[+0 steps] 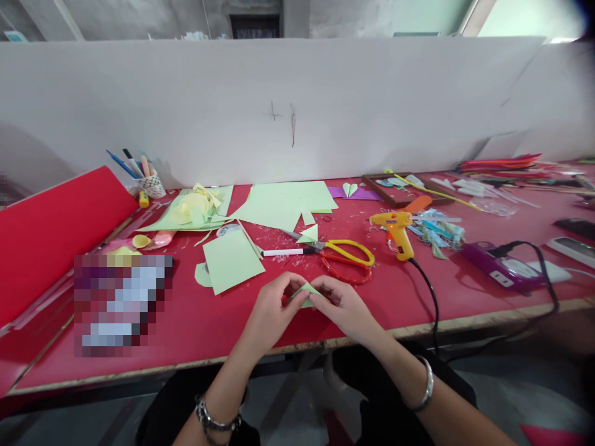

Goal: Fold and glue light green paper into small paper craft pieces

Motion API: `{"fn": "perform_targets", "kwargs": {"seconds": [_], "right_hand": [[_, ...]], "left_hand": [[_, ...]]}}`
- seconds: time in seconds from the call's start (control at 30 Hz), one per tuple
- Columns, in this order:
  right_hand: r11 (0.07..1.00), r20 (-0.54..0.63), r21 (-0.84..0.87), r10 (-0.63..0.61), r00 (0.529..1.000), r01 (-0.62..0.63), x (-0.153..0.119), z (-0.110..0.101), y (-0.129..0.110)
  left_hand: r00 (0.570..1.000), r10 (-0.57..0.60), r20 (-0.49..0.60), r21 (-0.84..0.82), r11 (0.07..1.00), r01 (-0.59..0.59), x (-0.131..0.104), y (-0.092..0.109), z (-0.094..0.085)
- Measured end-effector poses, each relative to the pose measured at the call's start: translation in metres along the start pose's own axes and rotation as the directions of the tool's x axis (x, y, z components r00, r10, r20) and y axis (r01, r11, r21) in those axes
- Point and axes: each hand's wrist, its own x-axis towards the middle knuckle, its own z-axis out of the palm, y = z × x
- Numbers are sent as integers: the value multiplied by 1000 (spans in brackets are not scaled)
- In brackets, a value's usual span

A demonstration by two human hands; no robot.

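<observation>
- Left hand [272, 306] and right hand [341, 306] meet over the near edge of the red table [195, 322], fingertips pinched shut on a small folded piece of pale green paper [305, 291].
- The folded paper sits between the two hands, just above the table; a pointed corner shows at the top, the rest is hidden by fingers.
- Just beyond the hands: yellow-handled scissors [346, 251], with a red ring-shaped handle or cord [346, 274] lying against them; cannot tell which.
- A white marker [288, 252] lies left of the scissors, touching their blade tip.
- A green paper sheet [231, 260] lies flat, near the left hand.
- A yellow glue gun [396, 230] stands right of the scissors, its black cable [430, 291] running off the table's front edge.
- Far left, a patterned cup of pens [151, 183] stands by the white wall.
</observation>
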Motion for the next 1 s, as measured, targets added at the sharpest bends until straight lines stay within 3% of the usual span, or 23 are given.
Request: {"fn": "perform_targets", "kwargs": {"seconds": [0.27,0.47,0.7,0.9,1.0], "right_hand": [[977,114,182,93,989,-113,2,-4,-3],[980,149,152,108,983,-130,2,-6,-5],[983,135,140,101,986,-120,2,-5,-2],[966,248,154,166,955,-208,-1,-6,-6],[973,230,130,157,960,-190,-2,-6,-6]], "left_hand": [[995,-71,72,-121,989,80,0,0,-1],[997,-62,51,-37,997,64,0,0,0],[990,-84,112,10,996,83,-3,1,2],[980,-111,166,-25,993,117,-3,3,0],[968,-132,214,-20,990,139,-3,2,-1]]}}
